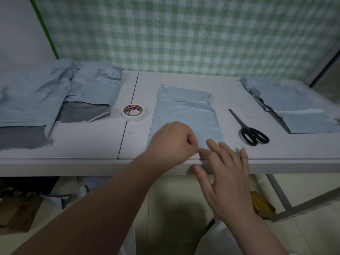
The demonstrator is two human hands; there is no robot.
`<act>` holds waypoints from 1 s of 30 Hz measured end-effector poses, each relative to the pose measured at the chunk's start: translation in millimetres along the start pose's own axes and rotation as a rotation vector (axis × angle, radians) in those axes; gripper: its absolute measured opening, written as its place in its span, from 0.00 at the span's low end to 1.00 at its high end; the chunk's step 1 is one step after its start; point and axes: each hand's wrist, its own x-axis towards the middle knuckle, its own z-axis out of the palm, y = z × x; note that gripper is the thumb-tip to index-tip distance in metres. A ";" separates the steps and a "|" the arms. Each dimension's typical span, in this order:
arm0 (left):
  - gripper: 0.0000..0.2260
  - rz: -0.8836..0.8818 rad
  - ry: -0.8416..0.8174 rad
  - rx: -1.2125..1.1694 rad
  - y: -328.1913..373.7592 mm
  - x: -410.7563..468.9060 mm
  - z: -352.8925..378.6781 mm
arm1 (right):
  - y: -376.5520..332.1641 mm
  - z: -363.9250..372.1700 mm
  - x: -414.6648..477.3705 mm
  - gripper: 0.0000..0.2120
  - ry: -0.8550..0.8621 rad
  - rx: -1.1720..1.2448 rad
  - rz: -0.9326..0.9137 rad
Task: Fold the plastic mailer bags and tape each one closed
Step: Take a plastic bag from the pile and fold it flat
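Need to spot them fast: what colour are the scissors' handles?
Black; the scissors show best in the head view.

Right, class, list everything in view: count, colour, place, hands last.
centre bag: one, pale blue, flat mid-table
left bags: at least two, pale blue, grey inside, table's left end
right bags: stack, pale blue, table's right end
tape: one roll, white, left of centre bag
scissors: one pair, black handles, right of centre bag
table: one, white
cloth: green-white check, behind table
box: one, brown, under table, left
left hand: fingers curled, at centre bag's near edge
right hand: fingers spread, over table's front edge
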 end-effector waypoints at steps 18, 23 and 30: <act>0.02 -0.263 -0.119 -0.036 -29.2 -8.5 -46.4 | 3.5 -0.7 1.2 0.17 -0.013 0.051 0.020; 0.05 -0.315 -0.105 -0.037 -39.7 -17.6 -60.0 | 1.4 -1.8 2.5 0.16 0.003 0.084 0.037; 0.05 -0.353 -0.096 -0.089 -45.9 -21.9 -66.9 | -2.6 -6.3 5.2 0.17 0.008 0.110 0.063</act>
